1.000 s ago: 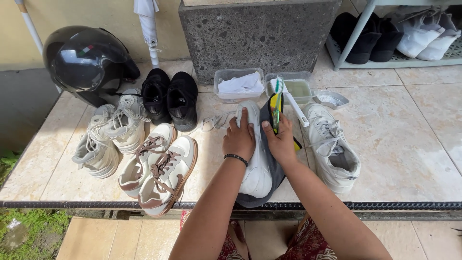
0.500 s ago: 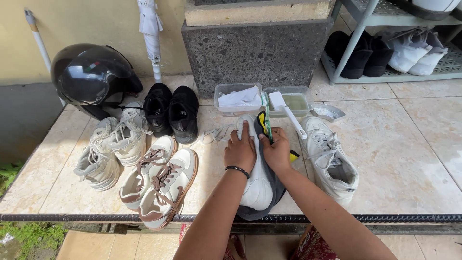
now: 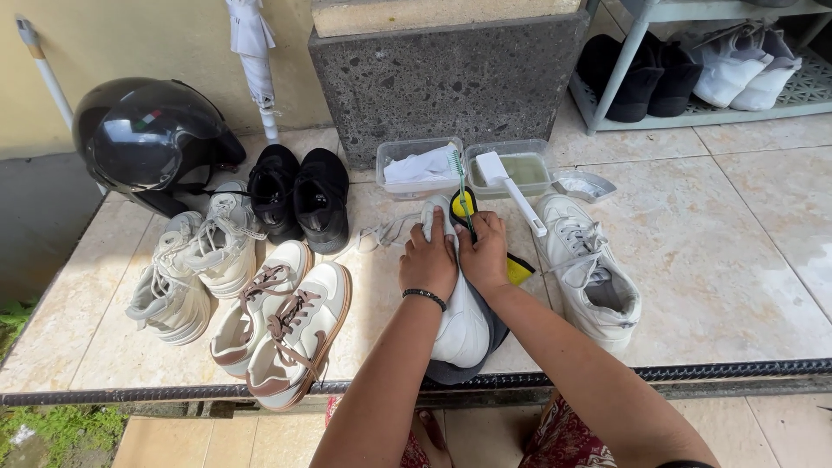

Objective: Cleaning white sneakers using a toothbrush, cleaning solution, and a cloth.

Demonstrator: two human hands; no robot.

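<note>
Landmark: white low-top sneaker (image 3: 462, 325) lying lengthwise at the front edge of the beige tiled ledge (image 3: 719, 260), on a dark grey cloth (image 3: 494, 334)
Left hand (image 3: 429, 260): pressed down on the sneaker's toe end, fingers curled over the upper; black bead bracelet (image 3: 424, 297) on the wrist
Right hand (image 3: 485, 251): just beside the left hand, fingers closed around the handle of a slim green-bristled brush with yellow and black grip (image 3: 461, 192); bristles point away from the person, past the sneaker's toe
Loose lace (image 3: 386, 230): trailing left of the toe
Right of sneaker: matching white sneaker (image 3: 589, 273), upright, laces in
Beyond sneaker: two clear plastic tubs, one with white cloth (image 3: 420, 165), one with greenish liquid (image 3: 520, 169) and a white-handled brush (image 3: 511, 191) leaning out
Left of sneaker: cream-and-brown pair (image 3: 277, 334), pale grey pair (image 3: 195, 260), black pair (image 3: 299, 195), glossy black helmet (image 3: 147, 139)
</note>
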